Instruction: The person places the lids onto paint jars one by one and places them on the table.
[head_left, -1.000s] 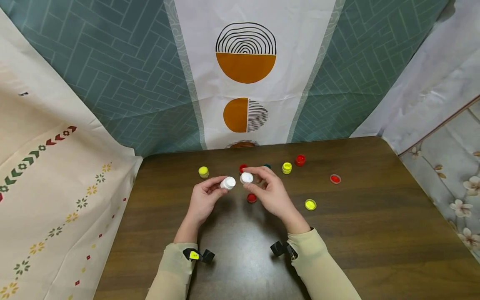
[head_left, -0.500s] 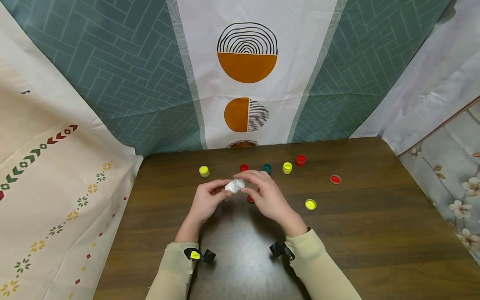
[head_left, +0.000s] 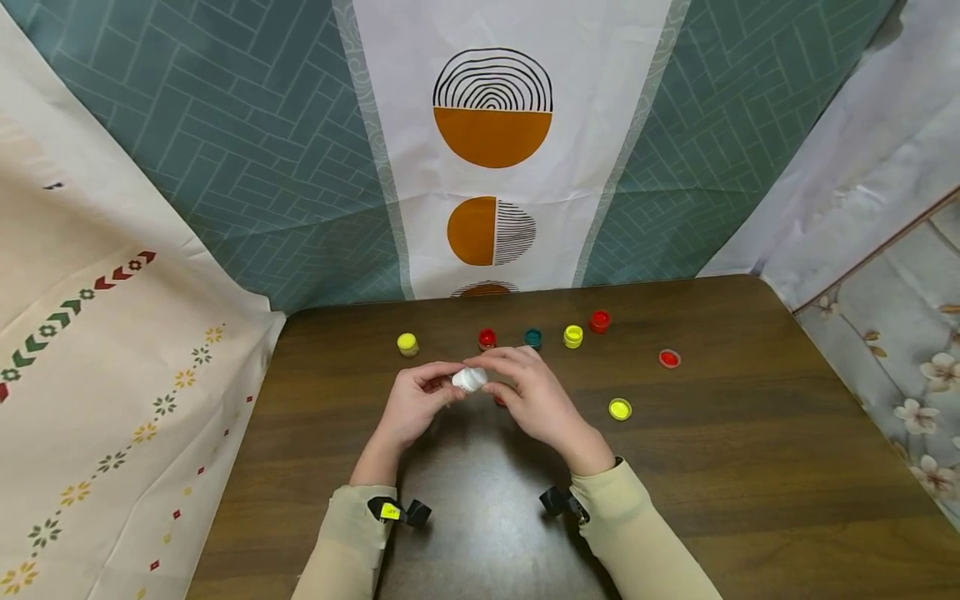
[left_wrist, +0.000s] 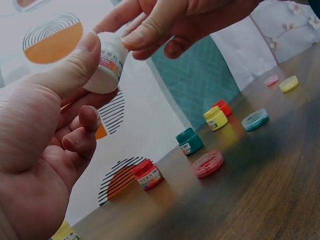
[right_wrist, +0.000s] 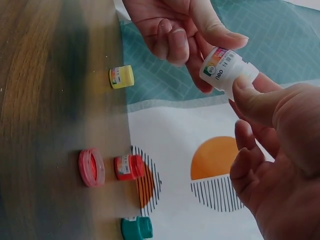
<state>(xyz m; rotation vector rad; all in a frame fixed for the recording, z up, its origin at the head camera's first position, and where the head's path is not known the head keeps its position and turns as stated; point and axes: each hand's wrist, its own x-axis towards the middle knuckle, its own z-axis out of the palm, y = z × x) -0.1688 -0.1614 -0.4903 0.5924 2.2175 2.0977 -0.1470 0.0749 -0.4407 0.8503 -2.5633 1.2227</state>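
A small white paint jar (head_left: 467, 381) is held above the table between both hands. My left hand (head_left: 411, 406) pinches its body between thumb and fingers; printed label (left_wrist: 110, 62) shows in the left wrist view. My right hand (head_left: 542, 406) pinches the white lid (right_wrist: 248, 71) at the jar's mouth, its fingers covering much of it. The jar is tilted, with its lid end toward my right hand. Whether the lid sits fully down cannot be told.
On the brown table (head_left: 720, 467) stand a yellow jar (head_left: 407, 344), a red jar (head_left: 487, 338), a teal jar (head_left: 533, 337), another yellow jar (head_left: 573, 336) and another red jar (head_left: 600, 322). Loose lids lie nearer: yellow (head_left: 620, 409), red (head_left: 670, 358), pinkish-red (left_wrist: 208, 164) and teal (left_wrist: 255, 120).
One second ago the lid and white jar were apart. My right hand has brought the lid left onto the jar's mouth, and the jar has tilted toward it.
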